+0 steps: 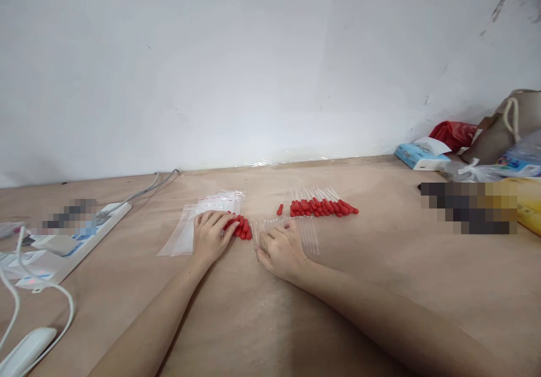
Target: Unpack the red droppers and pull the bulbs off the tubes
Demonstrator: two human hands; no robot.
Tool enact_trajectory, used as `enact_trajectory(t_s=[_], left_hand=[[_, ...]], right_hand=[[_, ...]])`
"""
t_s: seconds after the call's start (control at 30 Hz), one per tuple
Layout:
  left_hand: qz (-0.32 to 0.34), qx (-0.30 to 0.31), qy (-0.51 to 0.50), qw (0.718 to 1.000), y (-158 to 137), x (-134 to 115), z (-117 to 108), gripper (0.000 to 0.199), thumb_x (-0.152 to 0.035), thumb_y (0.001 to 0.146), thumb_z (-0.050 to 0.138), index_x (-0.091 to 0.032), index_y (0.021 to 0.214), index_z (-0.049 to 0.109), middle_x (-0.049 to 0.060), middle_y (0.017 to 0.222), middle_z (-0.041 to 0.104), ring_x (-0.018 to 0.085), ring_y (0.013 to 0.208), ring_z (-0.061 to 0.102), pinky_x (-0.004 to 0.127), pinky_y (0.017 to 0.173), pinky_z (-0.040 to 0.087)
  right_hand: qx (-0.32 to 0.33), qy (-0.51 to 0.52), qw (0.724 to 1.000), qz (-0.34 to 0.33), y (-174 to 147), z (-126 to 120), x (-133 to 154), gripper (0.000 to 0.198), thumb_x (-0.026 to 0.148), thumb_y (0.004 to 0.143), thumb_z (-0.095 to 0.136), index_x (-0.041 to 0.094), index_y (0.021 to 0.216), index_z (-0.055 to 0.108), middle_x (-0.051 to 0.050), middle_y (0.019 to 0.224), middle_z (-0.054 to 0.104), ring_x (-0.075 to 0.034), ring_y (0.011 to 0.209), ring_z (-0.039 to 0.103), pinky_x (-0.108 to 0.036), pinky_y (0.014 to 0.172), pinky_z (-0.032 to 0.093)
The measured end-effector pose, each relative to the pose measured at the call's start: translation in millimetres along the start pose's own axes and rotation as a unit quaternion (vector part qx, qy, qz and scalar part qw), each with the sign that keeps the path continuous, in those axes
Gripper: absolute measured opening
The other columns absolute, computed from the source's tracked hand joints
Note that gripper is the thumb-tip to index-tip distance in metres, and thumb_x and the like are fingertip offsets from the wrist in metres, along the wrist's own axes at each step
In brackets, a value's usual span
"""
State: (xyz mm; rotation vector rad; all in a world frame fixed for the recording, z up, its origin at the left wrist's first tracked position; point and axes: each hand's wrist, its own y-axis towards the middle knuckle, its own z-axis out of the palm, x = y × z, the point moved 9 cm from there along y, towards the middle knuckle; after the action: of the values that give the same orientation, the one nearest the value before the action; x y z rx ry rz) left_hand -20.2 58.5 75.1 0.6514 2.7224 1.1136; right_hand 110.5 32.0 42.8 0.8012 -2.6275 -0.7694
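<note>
My left hand [210, 235] lies over a small row of red rubber bulbs [244, 227], its fingers curled and its thumb against them; part of the row is hidden under it. Over a row of thin clear glass tubes [310, 236] is my right hand [281, 249], with fingers bent and pinched at the tubes' left end. Clear zip bags [180, 233] lie flat beneath and beside my left hand. Farther back, red-bulbed glass droppers [323, 205] lie side by side, tips toward the wall. A lone red bulb [279, 209] sits just left of them.
At the left, a white power strip [93, 242] has plugs and cables, with a white device [31, 346] nearer me. A blue tissue box [418, 157], a grey bag [492, 134] and a yellow bag [528, 199] stand right. The white wall [253, 72] borders the brown table [380, 264].
</note>
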Motion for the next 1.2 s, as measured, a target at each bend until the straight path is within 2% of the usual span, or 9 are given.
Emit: enact_trajectory(t_s=[0.23,0.33,0.4,0.57,0.7,0.9,1.03,1.13,1.2], left_hand=[[-0.013,-0.038,0.001,0.999,-1,-3,-10,0.018,-0.033,0.077,0.056,-0.025,0.092,0.062,0.006,0.1,0.058,0.022,0.092,0.05,0.037,0.082,0.033],[-0.008,-0.041,-0.01,0.999,2,-12,-14,0.015,-0.03,0.078,0.055,-0.024,0.089,0.062,0.006,0.099,0.058,0.022,0.092,0.05,0.038,0.083,0.032],[0.005,-0.009,-0.016,1.0,9,-23,-10,0.013,-0.03,0.079,0.053,-0.024,0.086,0.063,0.006,0.099,0.058,0.022,0.094,0.049,0.039,0.084,0.031],[0.03,0.109,-0.033,0.993,43,-55,28,0.016,-0.035,0.078,0.053,-0.022,0.079,0.063,0.006,0.099,0.057,0.024,0.096,0.048,0.045,0.086,0.028],[-0.025,0.188,-0.058,0.98,69,-66,69,0.028,-0.046,0.074,0.054,-0.02,0.073,0.063,0.007,0.09,0.058,0.025,0.093,0.049,0.048,0.083,0.029],[-0.06,0.213,-0.05,0.974,85,-76,98,0.038,-0.046,0.072,0.053,-0.013,0.053,0.059,0.008,0.076,0.057,0.025,0.085,0.051,0.044,0.075,0.034],[-0.103,0.191,-0.031,0.976,84,-62,89,0.03,-0.037,0.07,0.055,-0.014,0.052,0.056,0.009,0.074,0.058,0.025,0.082,0.052,0.041,0.069,0.036],[-0.115,0.156,-0.024,0.981,71,-49,62,0.019,-0.031,0.074,0.053,-0.016,0.063,0.056,0.01,0.079,0.059,0.026,0.084,0.052,0.042,0.071,0.035],[-0.07,0.117,-0.039,0.99,57,-50,37,0.013,-0.027,0.079,0.047,-0.018,0.072,0.054,0.005,0.076,0.059,0.022,0.079,0.052,0.04,0.074,0.034]], right_hand=[[0.017,0.019,1.0,0.018,0,-1,-1,0.039,0.054,0.074,0.05,0.016,0.074,0.061,-0.005,0.073,0.062,-0.018,0.074,0.052,-0.038,0.077,0.023],[-0.005,0.035,0.999,0.039,-3,-15,-14,0.034,0.049,0.076,0.051,0.017,0.071,0.061,-0.003,0.069,0.062,-0.016,0.071,0.052,-0.036,0.076,0.023],[-0.03,0.039,0.998,0.047,-10,-29,-27,0.028,0.043,0.077,0.052,0.018,0.07,0.062,-0.002,0.065,0.062,-0.014,0.068,0.052,-0.034,0.075,0.023],[-0.08,0.01,0.995,0.058,-38,-59,-70,0.021,0.035,0.08,0.051,0.019,0.074,0.064,-0.001,0.064,0.061,-0.012,0.065,0.053,-0.031,0.073,0.024],[-0.092,-0.02,0.992,0.086,-57,-69,-98,0.024,0.032,0.082,0.046,0.02,0.073,0.064,0.001,0.057,0.057,-0.011,0.059,0.052,-0.029,0.068,0.024],[-0.126,-0.018,0.985,0.114,-64,-77,-117,0.022,0.031,0.082,0.046,0.023,0.077,0.065,0.002,0.056,0.056,-0.011,0.056,0.05,-0.03,0.068,0.025],[-0.132,-0.008,0.986,0.105,-64,-78,-118,0.02,0.028,0.082,0.046,0.022,0.076,0.065,0.002,0.055,0.054,-0.011,0.057,0.05,-0.03,0.07,0.026],[-0.117,0.024,0.99,0.074,-64,-73,-113,0.019,0.025,0.082,0.047,0.021,0.073,0.063,0.001,0.057,0.053,-0.011,0.059,0.049,-0.03,0.07,0.03],[-0.105,0.057,0.992,0.046,-64,-70,-107,0.016,0.023,0.081,0.047,0.02,0.078,0.063,-0.001,0.064,0.056,-0.012,0.064,0.05,-0.029,0.069,0.034]])
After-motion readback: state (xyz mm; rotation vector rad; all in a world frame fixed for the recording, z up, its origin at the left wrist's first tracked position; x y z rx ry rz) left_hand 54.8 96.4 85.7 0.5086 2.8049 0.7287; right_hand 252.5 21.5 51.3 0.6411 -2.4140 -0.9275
